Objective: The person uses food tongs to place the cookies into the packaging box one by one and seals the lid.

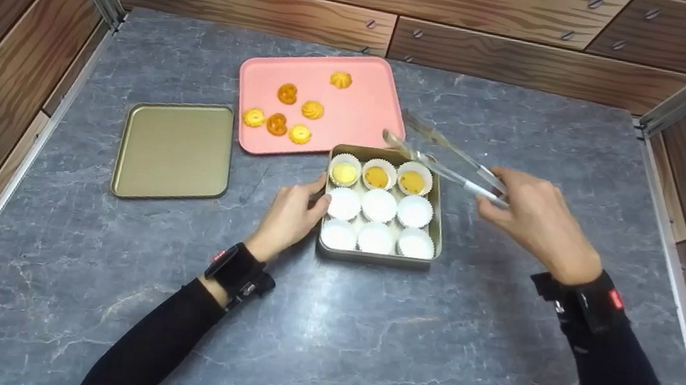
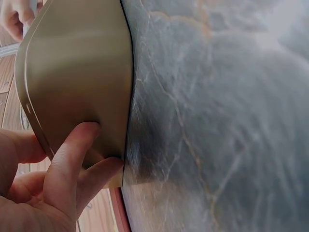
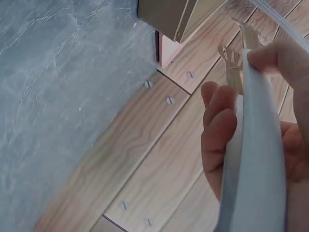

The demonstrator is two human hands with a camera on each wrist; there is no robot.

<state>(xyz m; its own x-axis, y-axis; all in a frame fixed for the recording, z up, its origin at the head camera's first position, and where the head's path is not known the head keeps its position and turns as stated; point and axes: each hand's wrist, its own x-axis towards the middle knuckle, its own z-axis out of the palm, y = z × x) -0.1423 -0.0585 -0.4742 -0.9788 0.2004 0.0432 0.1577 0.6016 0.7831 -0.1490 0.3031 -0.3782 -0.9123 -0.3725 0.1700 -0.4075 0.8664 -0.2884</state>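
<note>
My left hand grips the left side of a square gold tin, its fingers against the outer wall. Nine white paper cups stand inside in three rows. The back row holds one pale yellow cookie and two golden-brown ones; white shows in the other cups. My right hand holds white-handled tongs over the tin's back right corner. Their metal tips stand apart with nothing seen between them. In the right wrist view the fingers and thumb wrap the tongs' handle.
Behind the tin lies a pink tray with several cookies, some pretzel-shaped, some swirled. A gold lid rests on the grey marbled table to the left. Wood-patterned panels border the back and both sides.
</note>
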